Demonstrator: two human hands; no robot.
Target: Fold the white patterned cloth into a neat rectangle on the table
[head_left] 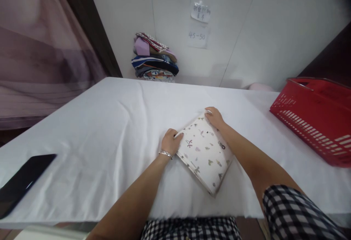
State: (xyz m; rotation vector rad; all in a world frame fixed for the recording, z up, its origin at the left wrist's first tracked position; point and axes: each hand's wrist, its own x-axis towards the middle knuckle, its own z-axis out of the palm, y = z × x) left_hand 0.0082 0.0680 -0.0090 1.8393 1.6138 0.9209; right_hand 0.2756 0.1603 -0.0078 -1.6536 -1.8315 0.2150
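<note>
A black smartphone (pixel 26 179) is lying at the left of the white-covered table (pixel 82 134). Folded fabrics (pixel 155 60) are standing stacked beyond its far edge. The left hand (pixel 170 142) is gripping the left corner of a folded, printed white cloth (pixel 204 150) on the table; the right hand (pixel 215 118) is holding its far corner. A red plastic basket (pixel 318 112) is sitting rightmost.

Red perforated basket (pixel 309 115) at 3 o'clock, on white-covered table (pixel 82 134). Black phone (pixel 24 181) lying flat at 8 o'clock. Stack of folded fabrics (pixel 155 59) at 11 o'clock, beyond far table edge, lilac, blue and patterned pieces showing. Two paper notes (pixel 200 12) on pale wall (pixel 241 49) toward 1 o'clock, lower one reading "45-50". Pinkish curtain (pixel 46 49) at 10 o'clock.
</note>
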